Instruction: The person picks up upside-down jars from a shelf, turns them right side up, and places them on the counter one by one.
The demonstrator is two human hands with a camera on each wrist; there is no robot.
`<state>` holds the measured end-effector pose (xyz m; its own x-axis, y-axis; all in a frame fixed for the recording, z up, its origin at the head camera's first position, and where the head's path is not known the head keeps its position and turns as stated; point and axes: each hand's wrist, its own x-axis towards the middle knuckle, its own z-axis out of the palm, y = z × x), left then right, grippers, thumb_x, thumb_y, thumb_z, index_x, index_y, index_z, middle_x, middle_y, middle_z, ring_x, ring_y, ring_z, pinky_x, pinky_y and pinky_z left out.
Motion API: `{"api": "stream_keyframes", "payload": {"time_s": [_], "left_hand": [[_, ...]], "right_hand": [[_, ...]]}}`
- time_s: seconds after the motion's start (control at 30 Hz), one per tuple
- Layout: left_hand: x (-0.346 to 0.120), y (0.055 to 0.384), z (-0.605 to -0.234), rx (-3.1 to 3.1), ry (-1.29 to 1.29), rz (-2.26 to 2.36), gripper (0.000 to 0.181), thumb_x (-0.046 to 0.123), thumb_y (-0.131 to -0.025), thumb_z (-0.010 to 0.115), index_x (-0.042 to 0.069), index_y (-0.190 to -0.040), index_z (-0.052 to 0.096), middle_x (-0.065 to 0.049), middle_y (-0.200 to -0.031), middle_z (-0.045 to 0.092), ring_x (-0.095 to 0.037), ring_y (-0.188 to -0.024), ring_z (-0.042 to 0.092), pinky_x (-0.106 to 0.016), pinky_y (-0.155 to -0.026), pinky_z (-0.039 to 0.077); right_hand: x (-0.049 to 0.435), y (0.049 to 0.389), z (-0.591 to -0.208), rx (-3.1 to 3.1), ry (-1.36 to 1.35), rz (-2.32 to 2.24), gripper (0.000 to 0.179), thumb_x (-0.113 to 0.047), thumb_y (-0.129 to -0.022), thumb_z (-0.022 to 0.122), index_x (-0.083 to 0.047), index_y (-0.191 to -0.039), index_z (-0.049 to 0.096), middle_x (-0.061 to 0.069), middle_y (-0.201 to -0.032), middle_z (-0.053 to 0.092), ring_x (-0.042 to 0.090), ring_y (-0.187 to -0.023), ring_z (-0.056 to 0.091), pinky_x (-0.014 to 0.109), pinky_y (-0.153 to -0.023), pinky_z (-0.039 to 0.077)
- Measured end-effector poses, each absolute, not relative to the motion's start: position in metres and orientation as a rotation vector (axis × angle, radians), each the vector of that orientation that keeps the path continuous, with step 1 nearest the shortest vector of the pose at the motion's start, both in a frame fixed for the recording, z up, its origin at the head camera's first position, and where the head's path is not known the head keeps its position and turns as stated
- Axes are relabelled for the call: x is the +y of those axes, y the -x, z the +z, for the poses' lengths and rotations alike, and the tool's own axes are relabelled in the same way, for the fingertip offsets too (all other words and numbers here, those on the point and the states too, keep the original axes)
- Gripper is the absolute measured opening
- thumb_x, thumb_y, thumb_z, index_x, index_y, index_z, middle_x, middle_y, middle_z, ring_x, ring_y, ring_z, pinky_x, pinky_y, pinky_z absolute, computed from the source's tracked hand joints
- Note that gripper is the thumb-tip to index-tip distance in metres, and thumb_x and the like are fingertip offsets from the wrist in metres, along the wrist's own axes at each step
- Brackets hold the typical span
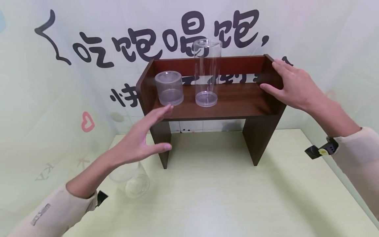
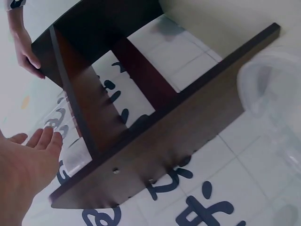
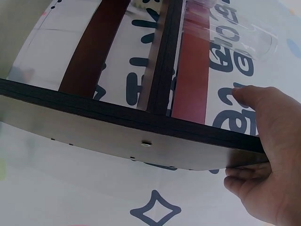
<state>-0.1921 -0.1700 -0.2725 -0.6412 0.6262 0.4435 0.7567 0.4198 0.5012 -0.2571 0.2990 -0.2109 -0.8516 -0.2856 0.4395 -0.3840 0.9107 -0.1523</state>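
A dark brown wooden shelf (image 1: 231, 98) stands on the table, bearing a short clear jar (image 1: 169, 89) at its left end and a tall clear jar (image 1: 207, 74) near the middle. Just in front of the short jar is my left hand (image 1: 140, 141), fingers straight and thumb spread, holding nothing. My right hand (image 1: 299, 85) grips the top of the shelf's right side panel (image 3: 146, 134). In the right wrist view its thumb lies on the inner side and its curled fingers on the outer side.
Another clear container (image 1: 137, 184) is on the pale table (image 1: 207, 197) at the left, partly behind my left forearm. A white wall sheet (image 1: 97, 19) with large dark characters hangs behind the shelf. Open space lies under the shelf board, between the side panels.
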Motion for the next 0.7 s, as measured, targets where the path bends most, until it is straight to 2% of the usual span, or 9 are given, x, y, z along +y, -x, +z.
{"api": "stream_keyframes", "payload": {"time_s": [0.1, 0.3, 0.4, 0.5, 0.6, 0.7], "left_hand": [[-0.159, 0.199, -0.262, -2.424, 1.197, -1.105, 0.095, 0.024, -0.090, 0.086, 0.016, -0.168, 0.031, -0.003, -0.166, 0.042, -0.023, -0.152, 0.042, -0.049, -0.123, 0.039], [-0.140, 0.209, -0.244, -2.334, 1.091, -1.224, 0.091, 0.041, -0.092, 0.082, 0.017, -0.166, 0.034, -0.002, -0.166, 0.043, -0.019, -0.150, 0.044, -0.045, -0.124, 0.039], [-0.130, 0.217, -0.235, -2.281, 1.026, -1.280, 0.089, 0.038, -0.093, 0.081, 0.015, -0.166, 0.035, -0.003, -0.164, 0.047, -0.016, -0.149, 0.046, -0.041, -0.123, 0.040], [-0.119, 0.224, -0.226, -2.252, 0.959, -1.323, 0.086, 0.031, -0.093, 0.080, 0.017, -0.166, 0.035, 0.002, -0.163, 0.047, -0.012, -0.149, 0.045, -0.034, -0.123, 0.039], [-0.109, 0.231, -0.218, -2.275, 0.885, -1.334, 0.085, 0.032, -0.094, 0.078, 0.020, -0.166, 0.034, 0.005, -0.164, 0.046, -0.008, -0.150, 0.043, -0.030, -0.123, 0.038], [-0.098, 0.241, -0.211, -2.283, 0.838, -1.367, 0.086, 0.035, -0.095, 0.077, 0.019, -0.167, 0.032, 0.003, -0.167, 0.043, -0.008, -0.151, 0.042, -0.028, -0.123, 0.037]], "right_hand": [[0.299, 0.257, -0.211, -2.659, -0.482, 0.331, 0.080, -0.038, -0.104, 0.065, 0.007, -0.162, 0.032, 0.029, -0.167, 0.032, 0.057, -0.147, 0.037, 0.066, -0.123, 0.030], [0.299, 0.257, -0.212, -2.658, -0.481, 0.341, 0.080, -0.038, -0.104, 0.065, 0.006, -0.162, 0.032, 0.029, -0.167, 0.032, 0.056, -0.149, 0.036, 0.065, -0.123, 0.029], [0.299, 0.257, -0.212, -2.649, -0.484, 0.341, 0.079, -0.037, -0.104, 0.065, 0.007, -0.161, 0.033, 0.030, -0.167, 0.033, 0.055, -0.149, 0.036, 0.065, -0.123, 0.029], [0.299, 0.258, -0.213, -2.638, -0.489, 0.342, 0.078, -0.036, -0.104, 0.066, 0.007, -0.161, 0.034, 0.030, -0.166, 0.034, 0.055, -0.149, 0.037, 0.065, -0.123, 0.030], [0.299, 0.258, -0.213, -2.631, -0.493, 0.346, 0.078, -0.036, -0.104, 0.066, 0.007, -0.161, 0.034, 0.030, -0.166, 0.034, 0.056, -0.148, 0.037, 0.065, -0.123, 0.030], [0.299, 0.258, -0.213, -2.631, -0.491, 0.350, 0.078, -0.036, -0.104, 0.066, 0.007, -0.161, 0.034, 0.030, -0.166, 0.034, 0.055, -0.148, 0.037, 0.065, -0.123, 0.030]]}}
